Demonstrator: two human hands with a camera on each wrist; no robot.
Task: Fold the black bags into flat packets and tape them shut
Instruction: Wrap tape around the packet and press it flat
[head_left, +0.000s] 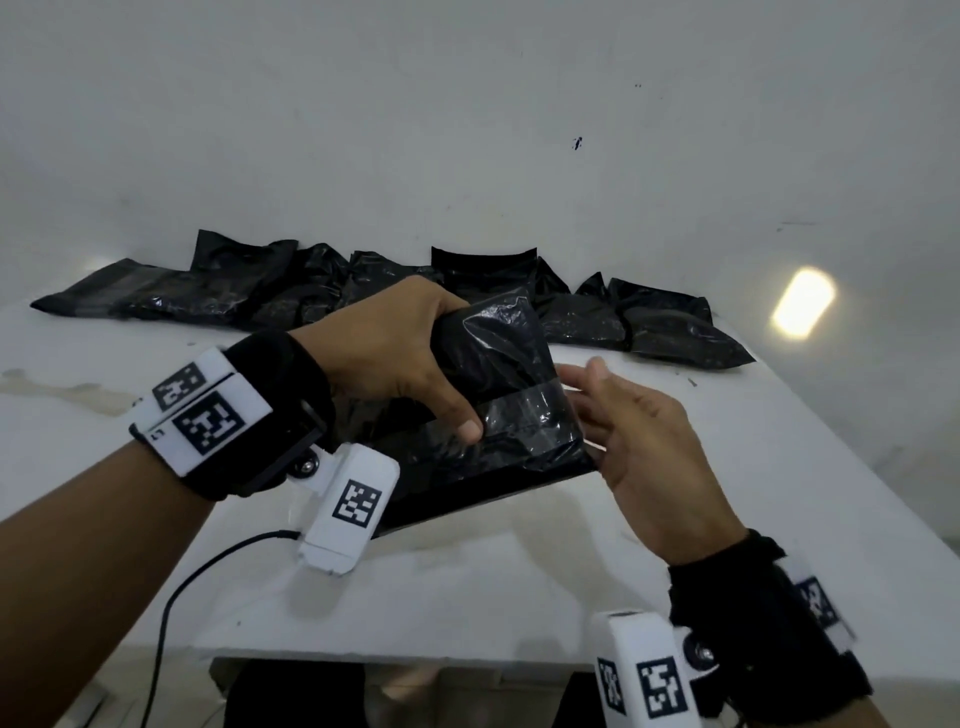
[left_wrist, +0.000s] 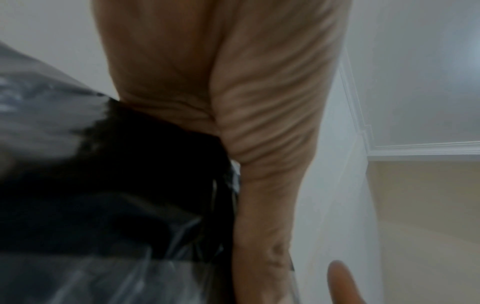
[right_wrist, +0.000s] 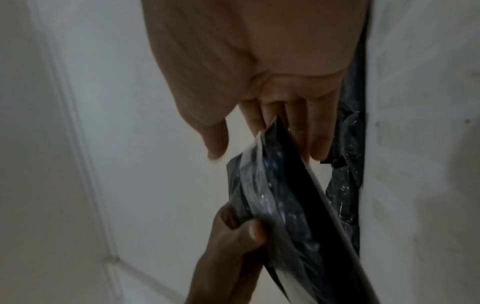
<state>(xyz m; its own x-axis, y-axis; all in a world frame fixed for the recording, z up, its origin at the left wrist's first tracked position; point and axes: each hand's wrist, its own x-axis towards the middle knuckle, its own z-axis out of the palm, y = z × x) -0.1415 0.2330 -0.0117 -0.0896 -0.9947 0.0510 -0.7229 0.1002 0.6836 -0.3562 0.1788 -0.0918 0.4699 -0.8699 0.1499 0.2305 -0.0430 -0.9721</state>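
Note:
A folded black bag packet with a band of clear tape across it is held up above the white table. My left hand grips it from the left, thumb on its front face. My right hand is at the packet's right edge with fingers fairly straight; the right wrist view shows the fingertips touching the packet. The left wrist view shows my left hand against the black plastic.
A row of several black packets lies along the table's far edge against the white wall. A black cable trails from my left wrist over the table's front left. A bright light reflection sits at the right.

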